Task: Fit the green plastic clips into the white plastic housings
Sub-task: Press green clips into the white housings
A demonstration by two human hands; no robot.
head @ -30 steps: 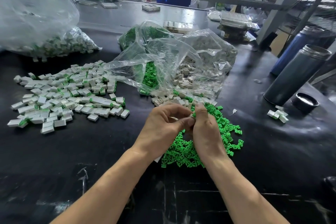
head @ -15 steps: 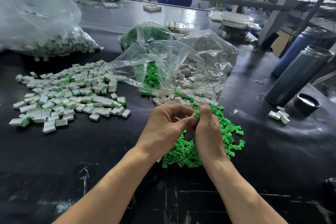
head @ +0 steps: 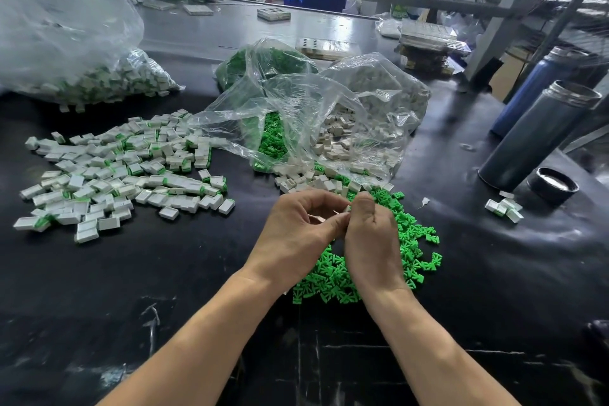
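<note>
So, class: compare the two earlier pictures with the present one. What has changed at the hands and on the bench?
Almost nothing. The left hand and right hand stay pressed together over the green clips, fingers curled around a small part between them. The finished white housings and bags lie unmoved.

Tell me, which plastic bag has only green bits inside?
The plastic bag in the middle at the back, behind the torn open bag. It holds only green clips. The big bag on the left holds white housings with green in them.

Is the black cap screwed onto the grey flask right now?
No, the black cap lies on the table beside the grey flask, whose top is open.
</note>
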